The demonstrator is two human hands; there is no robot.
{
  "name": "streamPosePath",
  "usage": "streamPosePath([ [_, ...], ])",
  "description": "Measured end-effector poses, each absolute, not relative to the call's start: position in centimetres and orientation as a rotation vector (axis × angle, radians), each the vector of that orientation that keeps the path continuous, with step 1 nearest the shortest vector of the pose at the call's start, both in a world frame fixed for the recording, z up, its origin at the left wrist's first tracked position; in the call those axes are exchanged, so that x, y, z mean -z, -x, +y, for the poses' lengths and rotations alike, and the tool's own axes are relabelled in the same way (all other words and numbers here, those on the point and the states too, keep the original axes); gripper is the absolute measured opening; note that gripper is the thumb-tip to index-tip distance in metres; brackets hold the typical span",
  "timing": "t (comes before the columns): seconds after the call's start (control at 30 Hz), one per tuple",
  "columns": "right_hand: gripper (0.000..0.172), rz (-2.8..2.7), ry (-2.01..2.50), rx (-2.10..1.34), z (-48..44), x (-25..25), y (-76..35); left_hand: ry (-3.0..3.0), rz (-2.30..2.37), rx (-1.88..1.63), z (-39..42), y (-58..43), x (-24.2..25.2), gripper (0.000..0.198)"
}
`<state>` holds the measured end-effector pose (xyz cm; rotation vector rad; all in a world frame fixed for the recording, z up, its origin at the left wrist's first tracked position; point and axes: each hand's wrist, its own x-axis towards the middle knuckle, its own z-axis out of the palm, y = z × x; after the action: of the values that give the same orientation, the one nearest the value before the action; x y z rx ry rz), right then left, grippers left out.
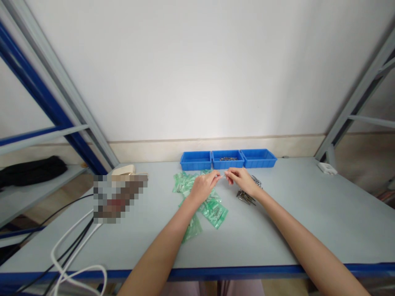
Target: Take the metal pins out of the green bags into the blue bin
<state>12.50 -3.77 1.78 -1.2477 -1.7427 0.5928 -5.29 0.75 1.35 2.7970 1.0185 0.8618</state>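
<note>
Green packets [216,213] beneath left grip [202,187], metal pieces [245,198] under right grip [244,180]

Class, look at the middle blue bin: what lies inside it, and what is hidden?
Several thin metal pieces lie inside the middle blue bin. Its front wall covers the lower part, so anything underneath them cannot be seen.

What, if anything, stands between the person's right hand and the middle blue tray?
Nothing visible does: the right hand is just on the near side of the middle blue tray, with no object seen in the gap. The green packets lie to the left, and the loose metal pieces lie on its wrist side.
</note>
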Motion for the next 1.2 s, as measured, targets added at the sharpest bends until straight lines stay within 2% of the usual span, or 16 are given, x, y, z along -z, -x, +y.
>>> streamPosePath([
  [0.13,0.03,-1.734,1.191,-0.711,-3.78,-1.87,-12.65,-2.824,1.039,-0.845,0.87,5.26,-1.3,0.026],
  [0.27,0.026,-1.766,1.219,-0.632,-3.76,-2.08,-12.92,-2.82,1.045,-0.845,0.92,5.26,-1.33,0.025],
  [0.6,0.025,-1.796,1.243,-0.593,-3.52,-1.68,-13.06,-2.814,1.044,-0.876,0.96,5.4,-1.4,0.03],
  [0.83,0.035,-1.782,1.225,-0.654,-3.62,-1.78,-13.02,-2.793,0.957,-0.908,1.0,5.41,-1.31,0.026],
  [0.97,0.026,-1.745,1.165,-0.733,-3.54,-1.76,-13.17,-2.833,0.916,-0.911,1.04,5.48,-1.25,0.03],
  [1.2,0.029,-1.729,1.199,-0.702,-3.27,-1.56,-13.5,-2.836,0.946,-0.874,0.88,5.44,-1.38,0.027],
])
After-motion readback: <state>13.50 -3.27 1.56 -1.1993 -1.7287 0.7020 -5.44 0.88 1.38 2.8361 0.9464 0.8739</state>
